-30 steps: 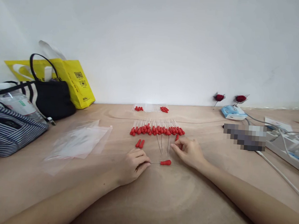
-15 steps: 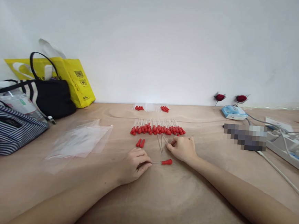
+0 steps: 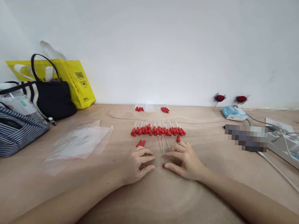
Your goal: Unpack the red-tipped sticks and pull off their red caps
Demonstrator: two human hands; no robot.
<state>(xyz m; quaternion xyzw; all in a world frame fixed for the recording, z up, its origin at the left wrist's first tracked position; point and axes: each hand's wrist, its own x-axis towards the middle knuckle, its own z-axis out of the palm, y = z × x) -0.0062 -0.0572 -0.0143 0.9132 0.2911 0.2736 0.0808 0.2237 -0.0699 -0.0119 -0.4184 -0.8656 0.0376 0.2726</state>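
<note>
Chiefly, note the row of red-bulbed droppers [image 3: 158, 130] on the wooden tabletop [image 3: 168, 203], with bulbs along the near side. Nearer than the row, observe a single dropper [image 3: 163, 166], with stem toward the left hand [image 3: 137, 164] and bulb largely covered by the thumb of the right hand [image 3: 185, 161]. On the left, see thumb and forefinger apart at the tips; cannot tell whether clamped on the stem farther in. On the right, see the forefinger apart from the thumb; likewise cannot tell whether gripping the bulb. Just before the row's middle, find loose clear stems [image 3: 161, 144]; before its left part, paired red bulbs [image 3: 141, 143]; before its right part, a lone red bulb [image 3: 178, 138]. Left of the row, find flat plastic bags [image 3: 79, 142].
</note>
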